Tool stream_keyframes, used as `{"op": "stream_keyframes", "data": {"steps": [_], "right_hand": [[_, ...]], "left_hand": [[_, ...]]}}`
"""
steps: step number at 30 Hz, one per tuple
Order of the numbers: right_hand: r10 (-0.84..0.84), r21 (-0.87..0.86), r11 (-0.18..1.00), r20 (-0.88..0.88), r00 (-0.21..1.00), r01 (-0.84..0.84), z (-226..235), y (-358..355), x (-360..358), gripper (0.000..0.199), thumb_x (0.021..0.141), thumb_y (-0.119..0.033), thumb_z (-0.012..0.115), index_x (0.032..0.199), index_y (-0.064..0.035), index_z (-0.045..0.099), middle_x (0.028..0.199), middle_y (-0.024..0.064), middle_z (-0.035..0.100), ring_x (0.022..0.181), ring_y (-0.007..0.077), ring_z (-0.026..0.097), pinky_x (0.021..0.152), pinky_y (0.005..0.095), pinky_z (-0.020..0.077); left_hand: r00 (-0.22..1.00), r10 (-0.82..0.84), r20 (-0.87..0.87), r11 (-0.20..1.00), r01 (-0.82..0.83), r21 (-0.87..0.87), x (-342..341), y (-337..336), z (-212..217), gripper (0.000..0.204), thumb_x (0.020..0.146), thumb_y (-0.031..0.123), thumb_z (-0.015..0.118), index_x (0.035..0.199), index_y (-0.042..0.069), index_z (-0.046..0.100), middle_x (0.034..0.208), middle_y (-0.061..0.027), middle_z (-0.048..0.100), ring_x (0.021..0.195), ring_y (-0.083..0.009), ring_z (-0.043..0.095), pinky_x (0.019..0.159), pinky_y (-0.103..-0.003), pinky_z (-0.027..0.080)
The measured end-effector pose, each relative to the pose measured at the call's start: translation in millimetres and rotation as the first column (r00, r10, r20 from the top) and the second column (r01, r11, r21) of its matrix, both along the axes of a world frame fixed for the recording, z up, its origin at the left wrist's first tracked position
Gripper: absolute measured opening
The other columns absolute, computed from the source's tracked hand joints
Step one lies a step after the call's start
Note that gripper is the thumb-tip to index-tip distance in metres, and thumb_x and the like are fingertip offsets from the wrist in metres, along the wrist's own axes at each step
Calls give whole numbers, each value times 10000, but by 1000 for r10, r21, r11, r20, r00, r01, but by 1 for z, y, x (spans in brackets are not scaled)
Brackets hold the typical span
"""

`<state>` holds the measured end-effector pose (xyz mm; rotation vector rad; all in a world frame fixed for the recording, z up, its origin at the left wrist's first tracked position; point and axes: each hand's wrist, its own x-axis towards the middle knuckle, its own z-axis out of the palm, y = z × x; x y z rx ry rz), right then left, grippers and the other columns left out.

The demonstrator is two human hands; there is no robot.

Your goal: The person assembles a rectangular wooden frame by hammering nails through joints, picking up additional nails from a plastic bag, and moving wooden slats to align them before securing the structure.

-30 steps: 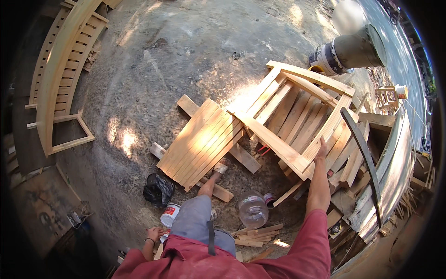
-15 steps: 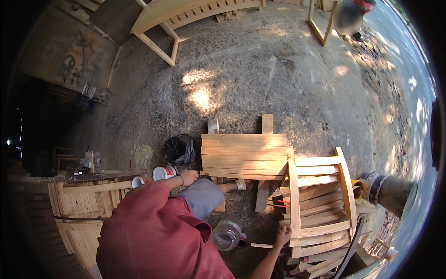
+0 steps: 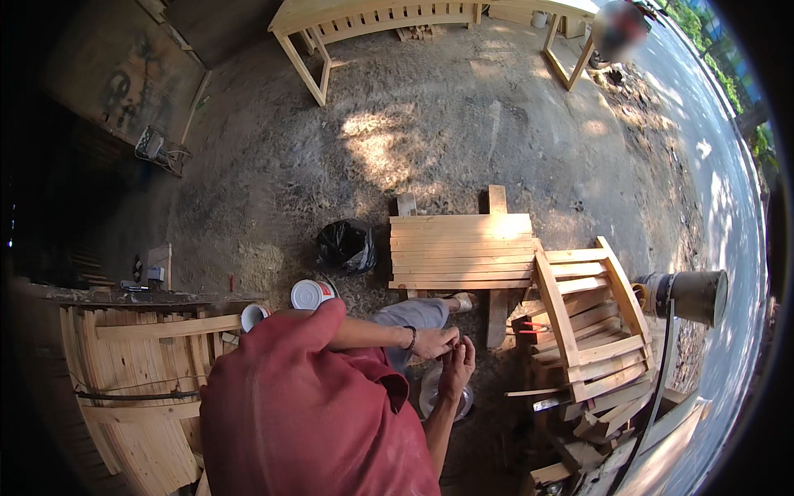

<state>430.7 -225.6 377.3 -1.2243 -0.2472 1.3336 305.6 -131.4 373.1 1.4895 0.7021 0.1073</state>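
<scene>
Currently, our left hand (image 3: pixel 430 341) and right hand (image 3: pixel 456 369) close together, fingers half curled, any small hold we cannot tell, clear jug (image 3: pixel 429 390) partly behind the latter, pale slats (image 3: pixel 461 252) flat beyond, slatted frame (image 3: pixel 556 306) rightward.

Your left hand (image 3: pixel 434 341) meets your right hand (image 3: pixel 456 369)
A clear plastic jug (image 3: pixel 430 390) shows beneath; wooden slats (image 3: pixel 461 252) lie side by side beyond.

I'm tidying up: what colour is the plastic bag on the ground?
The plastic bag is black, with shiny highlights; it shows best in the head view.
</scene>
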Motion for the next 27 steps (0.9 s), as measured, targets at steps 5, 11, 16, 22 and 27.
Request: {"op": "stream_keyframes", "data": {"steps": [5,11,16,22,27], "right_hand": [[-308,-121,948,-104,946,295,15,-105,-79,250,1003,-101,553,1238,-22,520,1041,81,647,894,163,657,758,294,557],[-397,-393,833,64,915,389,16,-219,-126,147,1001,-148,498,1103,-71,570,742,1,514,680,122,547,608,290,470],[229,-506,862,390,892,0,-44,-309,-209,279,907,-266,652,996,-2,640,798,55,604,691,163,521,647,324,450],[500,-674,710,280,820,-204,-13,-254,-277,331,921,-273,654,1109,0,645,808,44,615,708,107,516,636,280,436],[526,-697,668,192,829,-263,-40,-172,-303,321,935,-266,630,1112,1,649,838,58,630,739,114,536,661,283,445]], "left_hand": [[956,-273,-103,957,281,69,-60,-71,35,274,941,220,546,1115,61,406,909,-204,650,902,-419,652,758,-502,491],[719,-546,-429,428,680,595,-138,-79,60,311,887,309,618,1106,92,570,997,-123,652,1019,-326,623,828,-475,475],[556,-598,-578,393,831,393,-193,-35,78,365,849,368,660,1065,76,615,1077,-138,625,1086,-330,581,898,-478,470],[303,-844,-442,291,952,98,-259,19,73,399,873,415,638,1065,66,626,1123,-175,627,1085,-392,595,896,-501,494],[511,-716,-476,473,856,207,-314,35,45,394,883,420,625,1051,63,639,1118,-206,642,1073,-417,609,904,-505,496]]}}
